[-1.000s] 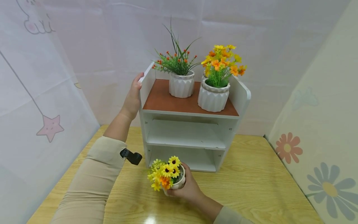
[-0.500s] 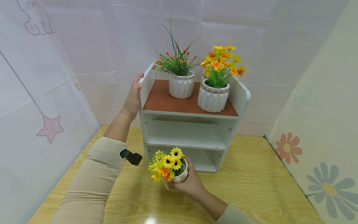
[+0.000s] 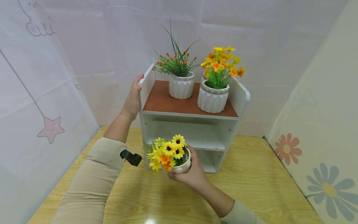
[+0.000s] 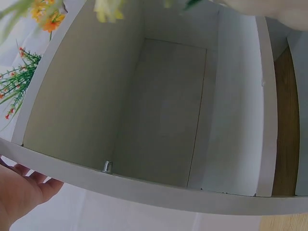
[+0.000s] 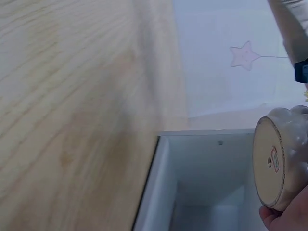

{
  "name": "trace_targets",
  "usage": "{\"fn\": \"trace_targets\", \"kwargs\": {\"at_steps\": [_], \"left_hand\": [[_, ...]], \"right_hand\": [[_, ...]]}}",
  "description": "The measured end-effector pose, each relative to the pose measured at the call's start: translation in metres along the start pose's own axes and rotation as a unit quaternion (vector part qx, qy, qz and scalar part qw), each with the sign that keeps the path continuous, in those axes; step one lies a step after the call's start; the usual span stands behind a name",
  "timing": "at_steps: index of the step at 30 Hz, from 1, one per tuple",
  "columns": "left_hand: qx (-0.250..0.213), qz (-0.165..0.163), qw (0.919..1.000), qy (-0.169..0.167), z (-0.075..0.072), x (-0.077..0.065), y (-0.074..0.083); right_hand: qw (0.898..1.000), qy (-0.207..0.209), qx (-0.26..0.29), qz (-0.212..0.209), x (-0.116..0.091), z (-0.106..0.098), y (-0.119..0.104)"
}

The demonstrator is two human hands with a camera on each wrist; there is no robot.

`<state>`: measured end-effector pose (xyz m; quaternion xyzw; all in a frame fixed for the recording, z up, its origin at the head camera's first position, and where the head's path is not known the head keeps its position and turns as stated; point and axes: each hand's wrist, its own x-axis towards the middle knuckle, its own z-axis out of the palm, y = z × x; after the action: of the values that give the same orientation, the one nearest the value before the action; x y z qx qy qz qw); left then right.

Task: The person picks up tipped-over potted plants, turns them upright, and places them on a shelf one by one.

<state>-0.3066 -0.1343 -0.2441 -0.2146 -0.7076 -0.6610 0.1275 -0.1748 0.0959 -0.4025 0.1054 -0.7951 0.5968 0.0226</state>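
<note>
My right hand (image 3: pixel 193 174) holds a white ceramic flowerpot (image 3: pixel 183 167) by its side, in front of the shelf. Yellow and orange artificial flowers (image 3: pixel 167 152) lean out of it to the left. In the right wrist view the underside of the flowerpot (image 5: pixel 268 163) shows, tilted, with a small label. My left hand (image 3: pixel 132 101) rests against the outer left side panel of a small white shelf (image 3: pixel 190 115), near its top edge. The left wrist view shows the fingers (image 4: pixel 41 185) of that hand lying along the panel's outside.
On the brown top board (image 3: pixel 159 99) stand a pot with red-berried greenery (image 3: pixel 181 87) and a pot of orange and yellow flowers (image 3: pixel 213 99); part of another pot shows behind the latter. Two lower compartments face me. A wooden table (image 3: pixel 251 174) lies beneath, with patterned sheets (image 3: pixel 70 93) around.
My right hand has raised the flowerpot from near the table and brought it slightly right, up before the lower compartments. My left hand has stayed in place on the shelf.
</note>
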Motion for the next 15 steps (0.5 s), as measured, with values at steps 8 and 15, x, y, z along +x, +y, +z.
{"fn": "trace_targets", "kwargs": {"at_steps": [8, 15], "left_hand": [[0.019, 0.002, 0.9998, 0.003, -0.001, 0.001, 0.0], [0.014, 0.006, 0.9999, 0.006, -0.001, 0.001, -0.001]], "right_hand": [[1.0, 0.002, 0.01, -0.006, 0.003, -0.009, -0.028], [1.0, -0.003, 0.008, -0.008, 0.007, -0.017, -0.052]]}}
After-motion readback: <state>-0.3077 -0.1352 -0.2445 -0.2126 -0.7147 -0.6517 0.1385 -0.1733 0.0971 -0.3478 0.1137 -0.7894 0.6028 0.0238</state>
